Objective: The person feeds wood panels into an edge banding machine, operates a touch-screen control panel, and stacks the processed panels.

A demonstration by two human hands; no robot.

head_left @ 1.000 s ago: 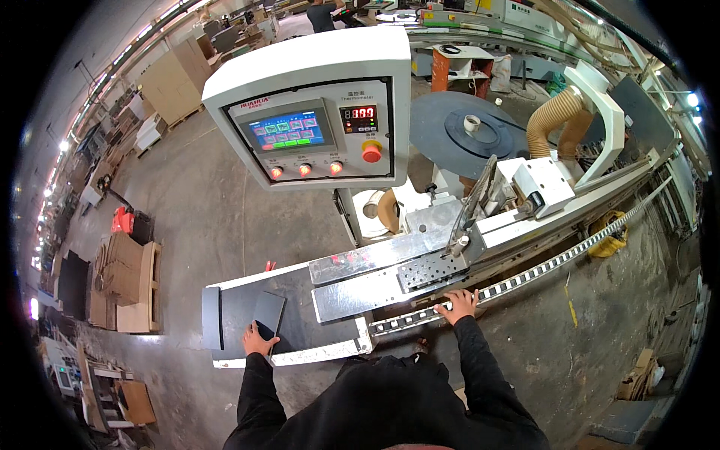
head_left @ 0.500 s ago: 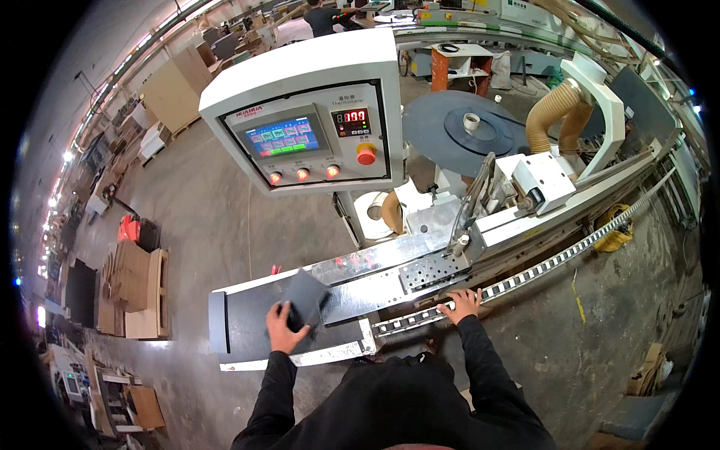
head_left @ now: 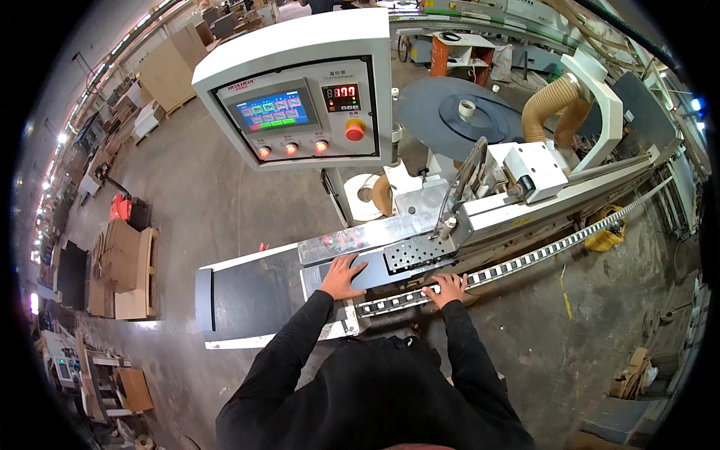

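A small dark flat panel (head_left: 377, 274) lies on the machine bed, its far edge tucked under a perforated metal plate (head_left: 413, 253). My left hand (head_left: 341, 274) presses flat on the panel's left part, fingers spread. My right hand (head_left: 447, 288) rests with fingers apart on the toothed feed track (head_left: 525, 259) by the panel's right end, holding nothing. Both sleeves are black.
The dark infeed table (head_left: 253, 297) stretches to the left. A white control box (head_left: 300, 105) with a screen, lit buttons and a red stop knob stands above. A tan dust hose (head_left: 551, 105) and a round grey disc (head_left: 457, 112) sit behind. Cardboard stacks (head_left: 124, 270) stand on the floor at left.
My left hand has slid the dark panel from the left end of the infeed table to the right, under the perforated plate. My right hand has stayed on the track.
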